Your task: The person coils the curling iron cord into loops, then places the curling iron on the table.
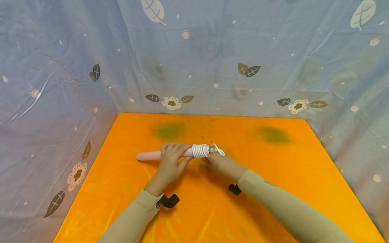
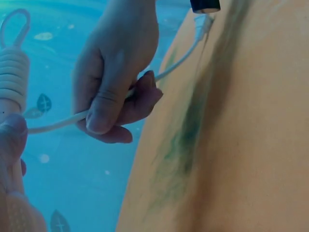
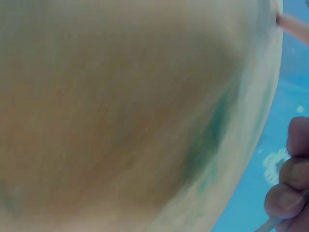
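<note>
A slim pink hair-styling wand (image 1: 149,155) lies sideways in the head view, held by my left hand (image 1: 171,164) around its middle. White cord (image 1: 199,151) is wound in several turns about the wand's right end, and a small loop of it sticks out past the tip. Just right of the coil is my right hand (image 1: 225,166). In the left wrist view, that right hand (image 2: 118,72) pinches a stretch of loose cord (image 2: 58,124) running from the wand. Beyond the fingers the cord goes on to a white end piece (image 2: 203,26), partly cut off by a dark object.
Under both hands spreads an orange cloth-covered table (image 1: 194,209) with greenish patches (image 1: 275,134) near its back edge. Grey-blue patterned curtains (image 1: 200,50) stand around its back and sides. A black wrist mount (image 1: 169,201) juts from the left cuff.
</note>
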### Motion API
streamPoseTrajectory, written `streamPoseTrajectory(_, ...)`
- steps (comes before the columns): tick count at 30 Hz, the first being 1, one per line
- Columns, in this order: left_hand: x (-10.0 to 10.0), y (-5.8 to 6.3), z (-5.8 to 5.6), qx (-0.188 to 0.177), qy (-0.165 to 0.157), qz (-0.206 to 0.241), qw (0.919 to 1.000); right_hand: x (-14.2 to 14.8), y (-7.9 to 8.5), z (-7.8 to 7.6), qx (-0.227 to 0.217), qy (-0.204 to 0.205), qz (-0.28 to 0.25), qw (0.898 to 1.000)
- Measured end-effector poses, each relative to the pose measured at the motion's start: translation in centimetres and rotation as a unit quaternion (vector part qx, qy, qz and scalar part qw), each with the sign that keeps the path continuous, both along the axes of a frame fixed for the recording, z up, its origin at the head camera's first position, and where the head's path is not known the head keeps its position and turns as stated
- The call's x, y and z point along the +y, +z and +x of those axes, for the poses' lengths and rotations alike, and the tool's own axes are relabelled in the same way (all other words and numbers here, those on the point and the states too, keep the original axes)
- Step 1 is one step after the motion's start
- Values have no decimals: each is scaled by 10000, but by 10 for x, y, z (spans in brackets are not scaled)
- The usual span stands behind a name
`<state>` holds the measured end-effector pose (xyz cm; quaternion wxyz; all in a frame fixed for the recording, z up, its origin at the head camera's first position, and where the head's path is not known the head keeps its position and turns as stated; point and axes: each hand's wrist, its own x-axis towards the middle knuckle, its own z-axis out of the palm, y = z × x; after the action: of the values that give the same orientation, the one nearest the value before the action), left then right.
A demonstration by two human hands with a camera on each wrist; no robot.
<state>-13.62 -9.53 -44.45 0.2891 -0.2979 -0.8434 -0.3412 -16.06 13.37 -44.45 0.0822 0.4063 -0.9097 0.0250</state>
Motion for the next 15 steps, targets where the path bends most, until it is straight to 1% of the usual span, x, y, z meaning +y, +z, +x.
streamPoseTrajectory(1, 0, 0, 0, -9, 19, 29, 10000, -3, 0, 2, 147, 98, 30, 9998)
streamPoseTrajectory(2, 0, 1, -1, -6, 30, 59, 10000, -5, 0, 4, 415, 196, 147, 9988)
streamPoseTrajectory(3, 0, 1, -1, 7, 42, 84, 10000, -8, 0, 6, 199, 256, -538, 9980)
streamPoseTrajectory(5, 0, 1, -1, 10, 89, 93, 9999, -10, 1, 11, 840, 446, -422, 9946)
streamPoseTrajectory(8, 0, 0, -2, 10, 155, 66, 9999, -13, 4, 20, 1562, 531, -206, 9861)
streamPoseTrajectory(10, -1, -1, -2, 2, 189, 42, 9998, -15, 8, 26, 1633, 478, -105, 9854)
streamPoseTrajectory(11, -1, -1, -2, 3, 195, 30, 9998, -17, 10, 29, 1563, 416, -30, 9868)
streamPoseTrajectory(15, -2, -4, -3, -21, 270, -103, 9996, -21, 22, 39, 1019, 211, 178, 9944)
